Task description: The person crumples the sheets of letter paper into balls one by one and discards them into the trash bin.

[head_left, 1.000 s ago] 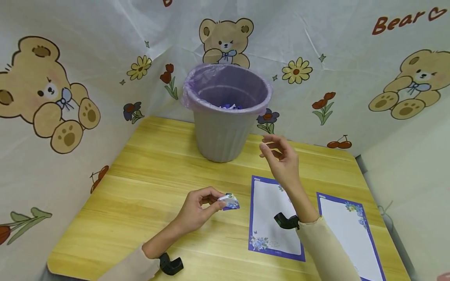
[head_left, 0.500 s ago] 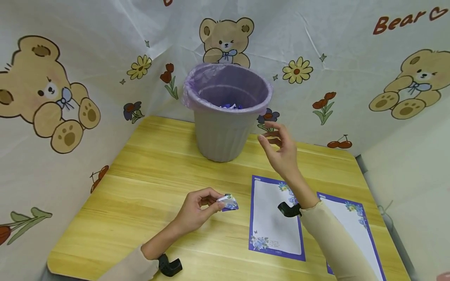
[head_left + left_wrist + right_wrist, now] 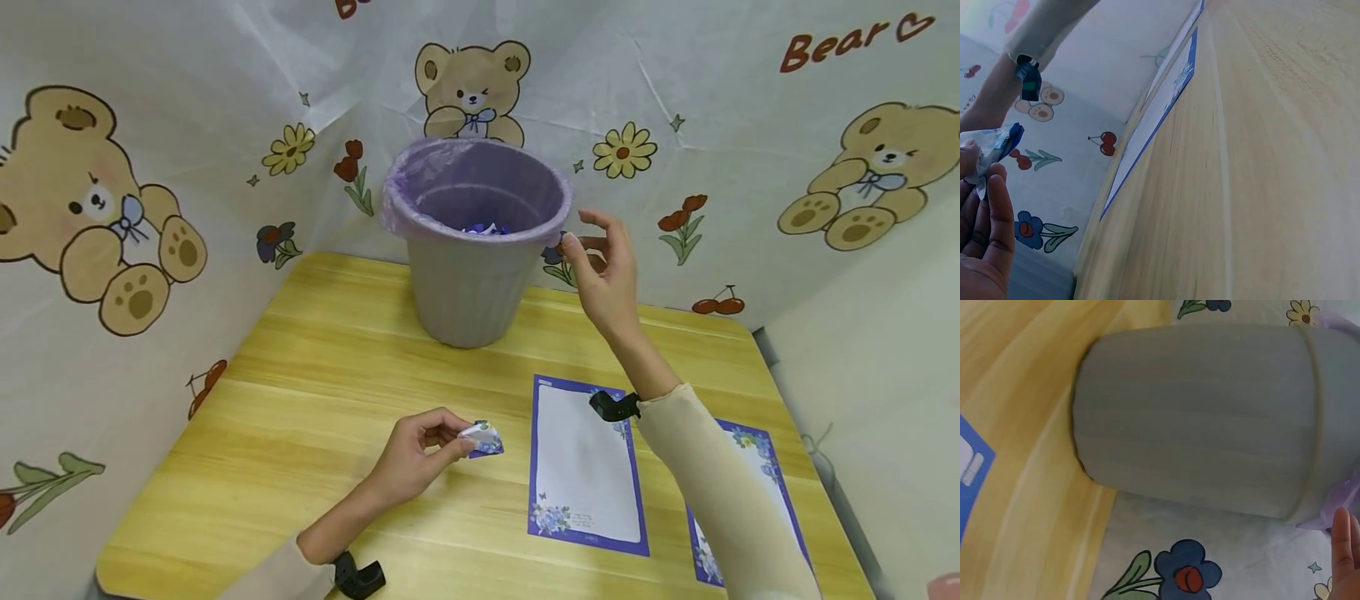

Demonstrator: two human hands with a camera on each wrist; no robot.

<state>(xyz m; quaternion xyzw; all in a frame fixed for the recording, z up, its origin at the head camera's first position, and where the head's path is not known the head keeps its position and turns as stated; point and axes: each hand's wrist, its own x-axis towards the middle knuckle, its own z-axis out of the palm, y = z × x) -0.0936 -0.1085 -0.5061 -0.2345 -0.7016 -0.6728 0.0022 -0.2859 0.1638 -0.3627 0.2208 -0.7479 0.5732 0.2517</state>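
Between thumb and fingers, my left hand (image 3: pixel 420 454) pinches a small crumpled piece of flower-printed paper (image 3: pixel 483 439) above the table. The same paper (image 3: pixel 991 147) shows white with a blue edge in the left wrist view. My right hand (image 3: pixel 607 275) is raised beside the right rim of a grey bin (image 3: pixel 465 300), fingers loosely bent, with nothing visible in it. In the right wrist view its fingers (image 3: pixel 1342 547) appear close to the liner; whether they touch it I cannot tell. A purple plastic liner (image 3: pixel 401 204) covers the bin's rim, and blue-and-white scraps (image 3: pixel 486 228) lie inside.
A purple-bordered sheet of paper (image 3: pixel 585 467) lies flat on the wooden table (image 3: pixel 315 400). Farther right, a second such sheet (image 3: pixel 757 454) is partly under the right sleeve in view. A bear-printed cloth (image 3: pixel 345 75) hangs behind the bin and around the sides.
My right hand has risen and moved away from me, up toward the bin's right rim. The left hand keeps its pinch on the paper piece, nearly in place. The head view has shifted slightly.
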